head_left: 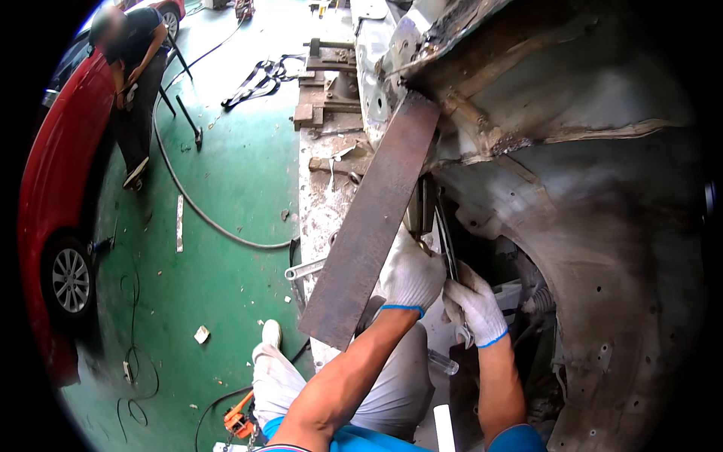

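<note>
Right hand's fingers wrapped around long metal tool; left hand at metal clamp, grip unclear; rusty plate left.

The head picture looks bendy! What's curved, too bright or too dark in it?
Head view: the red car bows along the black rim; head view: the floor washes out white near the top, and the wheel-arch opening goes dark.
</note>
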A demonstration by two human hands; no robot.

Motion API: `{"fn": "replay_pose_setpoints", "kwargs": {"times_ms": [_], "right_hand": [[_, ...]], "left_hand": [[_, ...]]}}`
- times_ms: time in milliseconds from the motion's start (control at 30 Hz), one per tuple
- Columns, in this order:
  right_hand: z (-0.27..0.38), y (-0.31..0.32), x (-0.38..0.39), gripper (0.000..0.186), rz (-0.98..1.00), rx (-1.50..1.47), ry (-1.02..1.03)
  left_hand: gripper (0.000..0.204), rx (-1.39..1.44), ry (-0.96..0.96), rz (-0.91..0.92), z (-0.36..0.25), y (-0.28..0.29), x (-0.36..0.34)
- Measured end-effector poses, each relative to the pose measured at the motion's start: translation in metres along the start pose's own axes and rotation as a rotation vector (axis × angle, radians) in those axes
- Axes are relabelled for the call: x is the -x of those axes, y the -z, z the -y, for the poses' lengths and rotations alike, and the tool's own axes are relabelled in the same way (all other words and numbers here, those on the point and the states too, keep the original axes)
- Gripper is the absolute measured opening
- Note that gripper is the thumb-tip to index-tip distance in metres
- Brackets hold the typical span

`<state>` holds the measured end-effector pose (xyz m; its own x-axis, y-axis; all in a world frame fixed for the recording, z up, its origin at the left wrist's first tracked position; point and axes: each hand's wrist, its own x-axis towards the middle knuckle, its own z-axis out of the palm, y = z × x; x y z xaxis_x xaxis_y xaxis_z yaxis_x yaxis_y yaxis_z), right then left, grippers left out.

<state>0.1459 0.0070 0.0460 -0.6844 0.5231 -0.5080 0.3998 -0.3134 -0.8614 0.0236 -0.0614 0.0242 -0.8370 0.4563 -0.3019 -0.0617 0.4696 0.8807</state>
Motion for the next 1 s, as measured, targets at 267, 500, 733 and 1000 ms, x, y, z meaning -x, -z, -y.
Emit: {"fn": "replay_pose_setpoints", "kwargs": {"times_ms": [267,500,733,1000], "right_hand": [[0.033,-0.001,0.010,0.009,-0.007,0.057,-0.132],[0.061,0.002,0.018,0.012,0.040,0.081,-0.200],[0.052,0.015,0.011,0.018,0.004,0.239,-0.205],[0.043,0.008,0.011,0.018,-0.051,0.271,-0.108]], "left_hand": [[0.064,0.001,-0.125,-0.083,0.006,-0.010,0.000],[0.073,-0.028,-0.180,-0.149,0.007,-0.006,0.002],[0.041,-0.083,-0.035,-0.061,0.006,-0.008,0.000],[0.074,-0.086,-0.037,0.001,-0.007,0.005,0.004]]}}
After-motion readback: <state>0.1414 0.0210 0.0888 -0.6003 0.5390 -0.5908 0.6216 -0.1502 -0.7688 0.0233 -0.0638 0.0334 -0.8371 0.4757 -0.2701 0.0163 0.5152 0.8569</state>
